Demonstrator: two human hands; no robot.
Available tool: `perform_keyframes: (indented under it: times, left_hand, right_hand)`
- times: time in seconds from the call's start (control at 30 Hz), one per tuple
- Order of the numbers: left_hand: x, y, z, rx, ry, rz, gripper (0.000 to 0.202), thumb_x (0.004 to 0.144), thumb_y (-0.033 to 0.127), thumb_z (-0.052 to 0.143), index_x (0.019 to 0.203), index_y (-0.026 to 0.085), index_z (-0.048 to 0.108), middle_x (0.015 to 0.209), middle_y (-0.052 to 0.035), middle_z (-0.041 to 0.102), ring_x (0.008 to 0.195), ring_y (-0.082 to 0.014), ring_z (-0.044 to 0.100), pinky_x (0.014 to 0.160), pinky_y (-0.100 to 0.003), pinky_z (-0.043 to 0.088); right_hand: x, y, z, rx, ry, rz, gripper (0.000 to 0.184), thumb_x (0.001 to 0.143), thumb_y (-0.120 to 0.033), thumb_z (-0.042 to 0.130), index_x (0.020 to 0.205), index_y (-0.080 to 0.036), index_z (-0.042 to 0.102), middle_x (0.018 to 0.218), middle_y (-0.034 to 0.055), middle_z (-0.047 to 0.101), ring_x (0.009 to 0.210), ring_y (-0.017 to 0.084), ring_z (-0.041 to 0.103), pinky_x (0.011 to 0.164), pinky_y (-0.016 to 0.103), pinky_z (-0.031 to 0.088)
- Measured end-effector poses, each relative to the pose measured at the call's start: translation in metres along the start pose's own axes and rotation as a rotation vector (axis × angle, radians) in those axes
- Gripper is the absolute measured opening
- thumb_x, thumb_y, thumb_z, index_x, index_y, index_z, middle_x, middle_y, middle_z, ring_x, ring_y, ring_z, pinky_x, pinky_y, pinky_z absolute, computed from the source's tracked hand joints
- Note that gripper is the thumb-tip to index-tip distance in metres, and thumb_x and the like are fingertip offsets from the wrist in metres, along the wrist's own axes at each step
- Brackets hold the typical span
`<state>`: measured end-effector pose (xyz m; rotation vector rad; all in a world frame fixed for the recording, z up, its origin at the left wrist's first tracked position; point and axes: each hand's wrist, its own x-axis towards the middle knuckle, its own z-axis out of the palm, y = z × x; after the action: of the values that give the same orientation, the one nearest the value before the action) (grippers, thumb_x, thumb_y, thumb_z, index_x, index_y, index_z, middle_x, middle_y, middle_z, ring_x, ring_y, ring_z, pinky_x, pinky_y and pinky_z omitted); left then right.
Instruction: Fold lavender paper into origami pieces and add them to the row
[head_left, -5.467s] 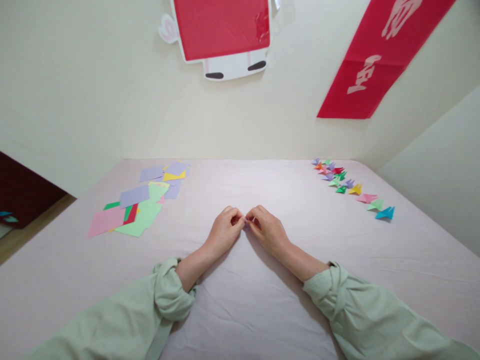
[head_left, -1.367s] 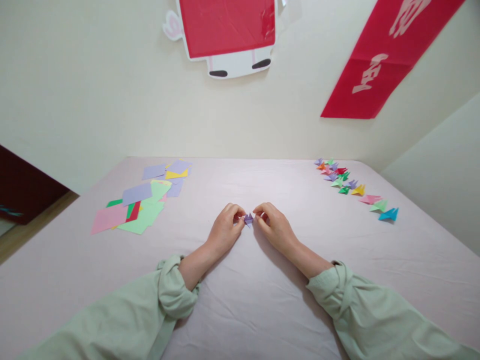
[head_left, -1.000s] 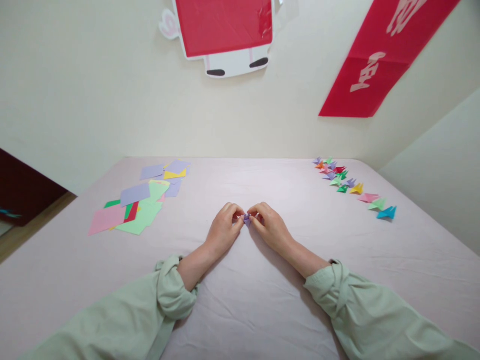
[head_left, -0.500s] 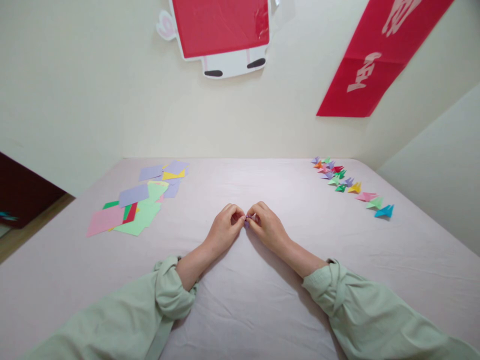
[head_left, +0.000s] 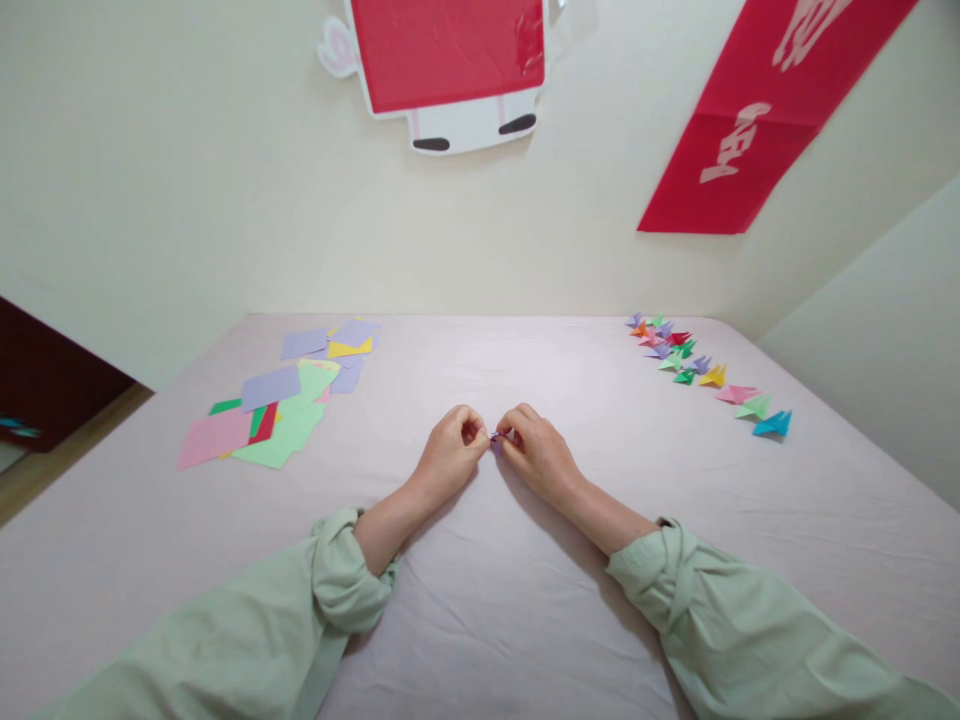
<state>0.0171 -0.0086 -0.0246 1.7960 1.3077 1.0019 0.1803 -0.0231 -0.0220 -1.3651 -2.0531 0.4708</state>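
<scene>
My left hand (head_left: 448, 458) and my right hand (head_left: 534, 455) meet at the middle of the pale pink table (head_left: 480, 600). Both pinch a tiny folded purple paper piece (head_left: 494, 439) between thumb and fingertips, just above the cloth. Most of the piece is hidden by my fingers. Both wrists rest on the table, and my light green sleeves are rolled up.
A loose spread of flat coloured paper sheets (head_left: 279, 400) lies at the left. A row of several small folded paper shapes (head_left: 701, 375) runs along the far right. Red paper decorations hang on the wall behind the table.
My hands have drawn closer together around the purple piece, which showed more clearly between them a second ago. Sheets and folded shapes have not moved.
</scene>
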Motion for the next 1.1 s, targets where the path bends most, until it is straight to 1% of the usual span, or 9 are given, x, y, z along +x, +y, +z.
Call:
perform_keyframes:
  times: [0.1, 0.27, 0.4, 0.63, 0.77, 0.83, 0.9, 1.0, 1.1]
  left_hand:
    - [0.0000, 0.0006, -0.0009, 0.034, -0.011, 0.035, 0.006, 0.079, 0.014, 0.051, 0.074, 0.018, 0.052, 0.073, 0.0015, 0.054, 0.071, -0.0131, 0.051, 0.067, -0.026, 0.041]
    - [-0.0013, 0.0026, -0.0005, 0.111, -0.061, 0.108, 0.005, 0.078, 0.015, 0.053, 0.076, 0.018, 0.055, 0.076, 0.0002, 0.056, 0.072, -0.0142, 0.052, 0.068, -0.027, 0.041]
    - [-0.0009, 0.0015, 0.0004, 0.100, -0.071, 0.091, 0.007, 0.078, 0.015, 0.052, 0.074, 0.019, 0.055, 0.073, 0.0009, 0.055, 0.070, -0.0140, 0.052, 0.066, -0.026, 0.040]
    - [0.0020, 0.0020, 0.0013, 0.018, -0.075, 0.017, 0.008, 0.074, 0.014, 0.052, 0.068, 0.018, 0.051, 0.068, 0.0027, 0.053, 0.066, -0.0126, 0.049, 0.063, -0.025, 0.038]
    - [0.0012, 0.0040, 0.0008, 0.024, -0.074, 0.013, 0.008, 0.077, 0.015, 0.051, 0.069, 0.018, 0.053, 0.070, 0.0017, 0.054, 0.068, -0.0131, 0.050, 0.064, -0.025, 0.039]
    - [-0.0006, 0.0042, -0.0009, 0.044, -0.064, 0.048, 0.007, 0.079, 0.016, 0.050, 0.074, 0.018, 0.054, 0.074, 0.0005, 0.055, 0.072, -0.0141, 0.052, 0.067, -0.026, 0.040]
    - [-0.0027, 0.0037, -0.0032, 0.066, -0.064, 0.115, 0.007, 0.080, 0.014, 0.049, 0.081, 0.019, 0.054, 0.080, -0.0007, 0.057, 0.077, -0.0151, 0.053, 0.072, -0.027, 0.042]
    - [-0.0048, 0.0026, -0.0065, 0.122, -0.111, 0.229, 0.013, 0.081, 0.011, 0.048, 0.089, 0.020, 0.053, 0.088, -0.0019, 0.058, 0.085, -0.0165, 0.054, 0.079, -0.029, 0.043]
    - [-0.0042, 0.0023, -0.0080, 0.195, -0.149, 0.284, 0.013, 0.082, 0.011, 0.048, 0.089, 0.021, 0.053, 0.088, -0.0020, 0.057, 0.086, -0.0177, 0.054, 0.080, -0.031, 0.043]
  right_hand:
    - [-0.0002, 0.0016, 0.0006, 0.000, 0.006, 0.001, 0.009, 0.084, -0.011, 0.054, 0.082, -0.020, 0.054, 0.085, 0.0000, 0.053, 0.072, 0.014, 0.050, 0.067, 0.026, 0.036]
    - [-0.0002, 0.0017, 0.0008, -0.011, 0.010, -0.004, 0.009, 0.084, -0.011, 0.055, 0.082, -0.020, 0.054, 0.085, -0.0002, 0.054, 0.071, 0.014, 0.050, 0.067, 0.026, 0.035]
    - [0.0002, -0.0002, -0.0004, -0.022, 0.004, -0.009, 0.011, 0.084, -0.010, 0.053, 0.083, -0.020, 0.055, 0.086, 0.0004, 0.054, 0.073, 0.014, 0.052, 0.068, 0.026, 0.035]
    - [-0.0006, -0.0021, -0.0018, -0.057, -0.013, -0.027, 0.014, 0.083, -0.008, 0.051, 0.084, -0.021, 0.056, 0.086, 0.0002, 0.055, 0.073, 0.014, 0.051, 0.068, 0.026, 0.035]
    - [-0.0007, -0.0020, -0.0024, -0.053, -0.008, -0.023, 0.013, 0.084, -0.008, 0.051, 0.083, -0.021, 0.056, 0.085, 0.0001, 0.054, 0.072, 0.014, 0.051, 0.068, 0.025, 0.034]
    - [-0.0006, -0.0021, -0.0027, -0.039, -0.004, -0.010, 0.012, 0.084, -0.009, 0.052, 0.082, -0.021, 0.056, 0.084, -0.0001, 0.054, 0.071, 0.014, 0.051, 0.068, 0.025, 0.035]
    - [-0.0005, -0.0019, -0.0024, -0.019, 0.000, 0.003, 0.010, 0.085, -0.011, 0.053, 0.082, -0.020, 0.056, 0.083, -0.0003, 0.054, 0.071, 0.014, 0.050, 0.067, 0.025, 0.035]
    - [-0.0005, -0.0010, -0.0011, 0.004, 0.008, 0.005, 0.009, 0.086, -0.014, 0.055, 0.081, -0.020, 0.055, 0.083, -0.0005, 0.054, 0.071, 0.014, 0.050, 0.066, 0.025, 0.034]
    - [-0.0006, -0.0001, 0.0001, 0.009, 0.013, 0.000, 0.009, 0.087, -0.014, 0.054, 0.080, -0.021, 0.055, 0.082, -0.0004, 0.054, 0.071, 0.014, 0.050, 0.066, 0.026, 0.035]
